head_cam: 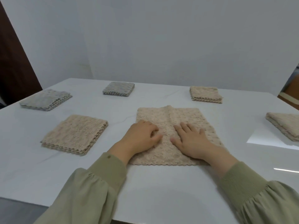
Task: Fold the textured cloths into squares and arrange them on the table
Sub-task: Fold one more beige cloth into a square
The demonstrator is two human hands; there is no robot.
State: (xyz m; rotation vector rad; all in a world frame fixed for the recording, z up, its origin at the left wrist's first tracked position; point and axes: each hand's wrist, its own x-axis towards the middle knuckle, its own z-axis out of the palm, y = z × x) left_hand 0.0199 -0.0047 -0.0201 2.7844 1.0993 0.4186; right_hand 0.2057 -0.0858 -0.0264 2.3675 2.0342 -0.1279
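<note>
The tabletop (153, 183) carries the beige cloth (169, 117) at its near centre, part-folded. The right hand (191, 139) presses it with fingers spread. The left hand (142, 135) rests bent-fingered; whether it pinches cannot be told. Flatten layers and align edges before the squaring fold.

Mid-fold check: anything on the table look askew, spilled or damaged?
Nothing spilled or damaged. The only untidy piece is the centre beige cloth: a raised ridge runs along its middle, so it isn't lying flat yet. The right hand presses it with straight fingers; the left hand also rests on it.
</note>
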